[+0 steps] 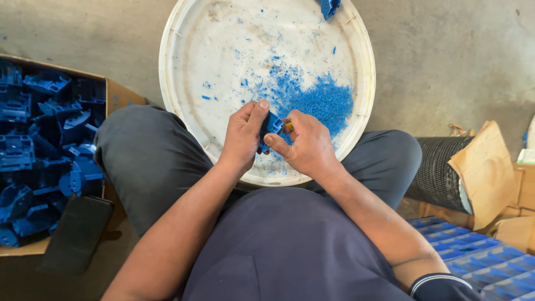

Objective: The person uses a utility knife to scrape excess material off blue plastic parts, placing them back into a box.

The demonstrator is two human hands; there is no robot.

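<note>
My left hand [243, 134] grips a small blue plastic part [271, 126] over the near rim of a large round white lid [184, 83] that rests between my knees. My right hand [305, 144] is closed beside it, pressing a small tool with a yellowish handle [288, 126] against the part. A heap of blue plastic shavings [323, 101] lies on the lid just beyond my hands. Another blue part [329, 6] sits at the lid's far edge.
A cardboard box [120, 92] at my left holds several blue plastic parts [39, 156]. A dark phone-like slab [75, 234] leans on its near side. At my right are stacked blue trays [473, 262], a black ribbed roll [437, 170] and torn cardboard [485, 167]. Concrete floor surrounds everything.
</note>
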